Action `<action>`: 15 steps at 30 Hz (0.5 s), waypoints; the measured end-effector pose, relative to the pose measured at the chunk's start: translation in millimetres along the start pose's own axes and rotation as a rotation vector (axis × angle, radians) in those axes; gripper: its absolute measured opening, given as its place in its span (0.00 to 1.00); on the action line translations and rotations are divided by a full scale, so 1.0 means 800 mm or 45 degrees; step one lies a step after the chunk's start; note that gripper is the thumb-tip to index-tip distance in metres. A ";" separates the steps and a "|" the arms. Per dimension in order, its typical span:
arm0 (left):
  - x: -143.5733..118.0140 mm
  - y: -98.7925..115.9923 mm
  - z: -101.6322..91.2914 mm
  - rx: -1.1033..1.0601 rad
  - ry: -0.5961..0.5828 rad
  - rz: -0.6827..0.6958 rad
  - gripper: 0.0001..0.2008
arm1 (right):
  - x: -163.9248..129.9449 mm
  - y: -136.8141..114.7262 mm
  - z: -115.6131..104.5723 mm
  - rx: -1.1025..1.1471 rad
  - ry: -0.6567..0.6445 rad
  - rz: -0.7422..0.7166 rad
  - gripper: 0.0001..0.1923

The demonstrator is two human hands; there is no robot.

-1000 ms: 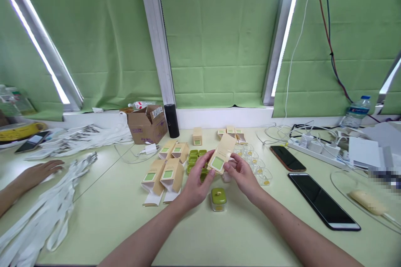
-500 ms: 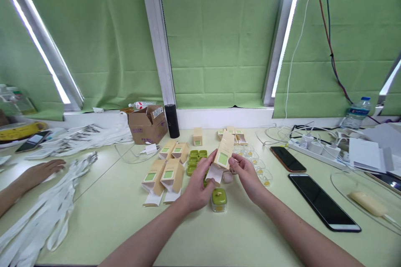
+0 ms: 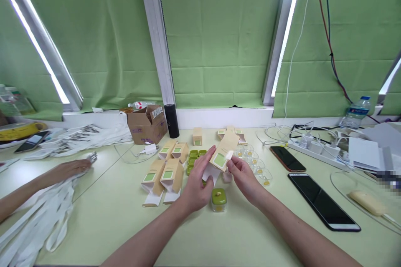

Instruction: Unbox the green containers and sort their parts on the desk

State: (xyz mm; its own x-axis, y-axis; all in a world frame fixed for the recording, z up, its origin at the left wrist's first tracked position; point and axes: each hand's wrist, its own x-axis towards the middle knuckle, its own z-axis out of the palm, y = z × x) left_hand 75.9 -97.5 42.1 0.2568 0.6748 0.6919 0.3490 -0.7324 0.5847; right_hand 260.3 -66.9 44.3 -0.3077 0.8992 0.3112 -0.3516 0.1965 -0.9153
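At table centre, held just above the surface:
- Carton [image 3: 223, 153]: small tan card box with a green square label, tilted, top toward 1 o'clock, white bottom flap hanging open toward 7 o'clock. Judged very light, thin-walled and easily creased; best held by the long side edges, not across the flat faces, which would likely buckle.
- Left hand [image 3: 197, 185]: at 7 o'clock of the carton, fingers curled under it, thumb up along its left edge; a loose pinch on the carton.
- Right hand [image 3: 242, 175]: at 4 o'clock of the carton, fingertips pinching its right edge near a small white tab.
- Jar [image 3: 218, 198]: clear pot with a green lid, upright on the table [image 3: 200, 238], just below both hands. Judged hard, smooth and perhaps slippery; safest taken by its flat sides.
- Spare cartons [image 3: 163, 175]: two with flaps open at 9 o'clock of the hands, more behind toward 11 and 12 o'clock.
- Green lids [image 3: 193, 156]: cluster partly hidden behind the left hand.
- Clear pots [image 3: 257, 167]: row at 2 o'clock, lidless as far as can be told.
- Phones [image 3: 322, 201]: two, dark-screened, at 3 o'clock, well apart from the hands.
- Another person's hand [image 3: 67, 169]: far at 9 o'clock, resting on white straps [image 3: 40, 212].
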 end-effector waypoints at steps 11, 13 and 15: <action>0.002 -0.005 0.002 0.206 0.080 0.058 0.26 | 0.003 0.006 -0.004 0.008 0.077 0.069 0.31; -0.001 -0.008 0.004 0.199 0.111 0.057 0.26 | 0.003 0.007 -0.005 0.017 0.099 0.082 0.31; -0.003 -0.012 0.007 0.159 0.137 0.016 0.24 | 0.003 0.007 -0.005 0.005 0.107 0.092 0.31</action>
State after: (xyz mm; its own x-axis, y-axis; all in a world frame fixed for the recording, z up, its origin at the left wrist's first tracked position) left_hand 76.6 -91.8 32.5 0.1658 0.6473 0.7440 0.4574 -0.7189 0.5235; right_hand 261.0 -61.8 38.7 -0.2574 0.9406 0.2215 -0.3349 0.1282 -0.9335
